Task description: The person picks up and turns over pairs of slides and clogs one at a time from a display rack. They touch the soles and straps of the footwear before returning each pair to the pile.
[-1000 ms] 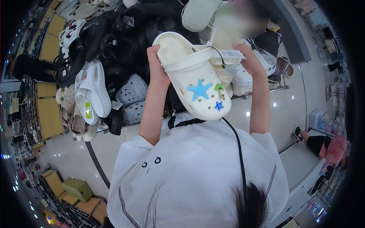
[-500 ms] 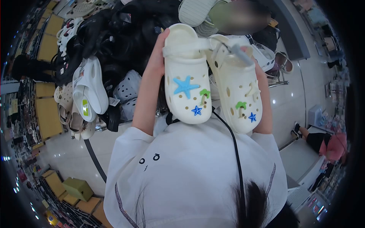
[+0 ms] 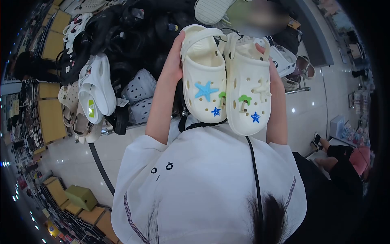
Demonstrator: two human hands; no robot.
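Two cream clogs with starfish and palm tree charms are held up side by side above my chest, toes toward me. My left hand [image 3: 175,57] grips the outer side of the left clog [image 3: 204,93] near its heel. Around the heel of the right clog [image 3: 248,97] my right hand [image 3: 268,57] is wrapped, partly hidden behind it. The left clog bears a large light blue starfish, the right one a cream starfish. Their straps stand up over the foot openings, and the clogs touch or nearly touch along their inner sides.
A rack of black clogs [image 3: 126,44] lies beyond my hands. White clogs [image 3: 96,87] hang at its left edge, and spotted ones [image 3: 140,87] lie nearby. More shoes and a metal rail [image 3: 298,90] are at the right. A person in pink [image 3: 359,160] is far right.
The clogs have been drawn together and the right one has moved left and up. The straps, blurred before, now show clearly. A dark-clothed shape has appeared at the lower right.
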